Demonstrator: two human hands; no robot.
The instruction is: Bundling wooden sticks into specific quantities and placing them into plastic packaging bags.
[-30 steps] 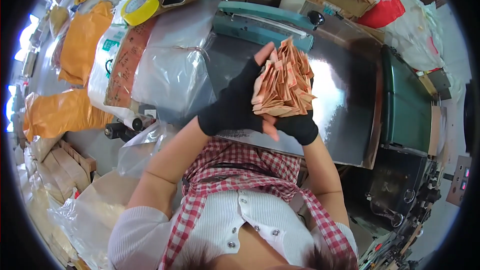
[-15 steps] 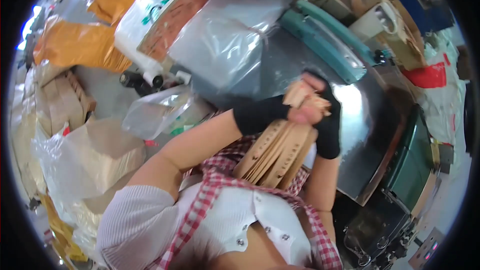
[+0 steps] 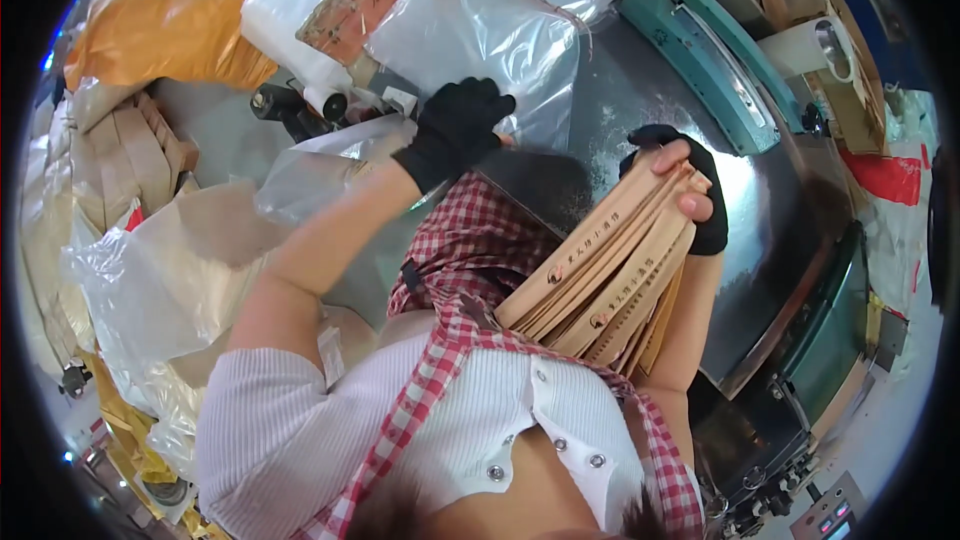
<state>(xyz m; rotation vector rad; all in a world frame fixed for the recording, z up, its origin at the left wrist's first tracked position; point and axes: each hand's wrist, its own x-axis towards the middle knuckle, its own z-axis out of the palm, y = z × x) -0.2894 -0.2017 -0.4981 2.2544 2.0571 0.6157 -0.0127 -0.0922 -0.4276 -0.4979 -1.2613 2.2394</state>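
Note:
In my black-gloved right hand is a fanned bundle of long, narrow brown paper sleeves with dark print, like chopstick sleeves. The hand closes around their upper ends, thumb and a bare fingertip showing. The lower ends reach down to my checked apron. My left hand, also in a black glove, is held over the near edge of a stack of clear plastic bags. Its fingers look bent but apart, and nothing shows in them. Whether it touches the bags I cannot tell.
A teal bag sealer stands on the dark tabletop at the far right. Orange plastic packaging lies far left. Bags of brown paper pieces fill the left side. A dark green box-like thing is at the right.
My hands have come apart. The left has moved left toward the plastic bags; the right has shifted right with the sleeves, which now spread more. The view has shifted slightly.

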